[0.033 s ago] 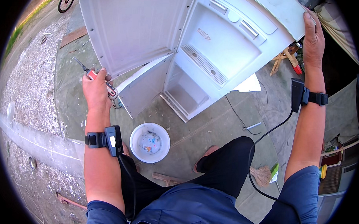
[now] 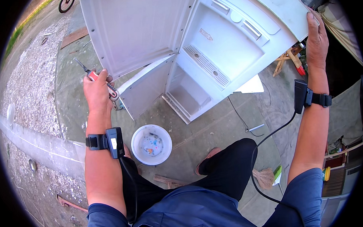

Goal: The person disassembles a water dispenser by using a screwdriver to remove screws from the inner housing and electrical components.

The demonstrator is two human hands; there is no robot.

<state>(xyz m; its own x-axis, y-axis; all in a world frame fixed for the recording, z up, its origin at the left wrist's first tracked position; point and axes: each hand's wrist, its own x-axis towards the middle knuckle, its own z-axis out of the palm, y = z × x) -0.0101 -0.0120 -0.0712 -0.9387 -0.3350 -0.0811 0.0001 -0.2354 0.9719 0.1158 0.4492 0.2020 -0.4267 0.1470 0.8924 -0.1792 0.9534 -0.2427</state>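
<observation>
A white water dispenser (image 2: 244, 67) stands before me, tilted in view, with its larger upper door (image 2: 140, 31) and smaller lower door (image 2: 148, 88) swung out to the left. Inside it are a recess with two taps, a slotted drip tray (image 2: 207, 66) and a lower compartment (image 2: 187, 92). My left hand (image 2: 96, 89) is closed around a red, grey and black cordless screwdriver (image 2: 113, 91) at the upper door's lower corner; its shaft points up and left. At the far right, my right hand (image 2: 317, 40) grips the edge of the dispenser's top, its fingertips partly hidden.
A white bucket (image 2: 166, 148) with small bits in it stands between my feet and the dispenser. A straw brush (image 2: 263, 178) lies right of my knee, a pipe wrench (image 2: 70, 203) at lower left. Dark cables hang from devices on both wrists. A wooden stand (image 2: 285, 62) is behind.
</observation>
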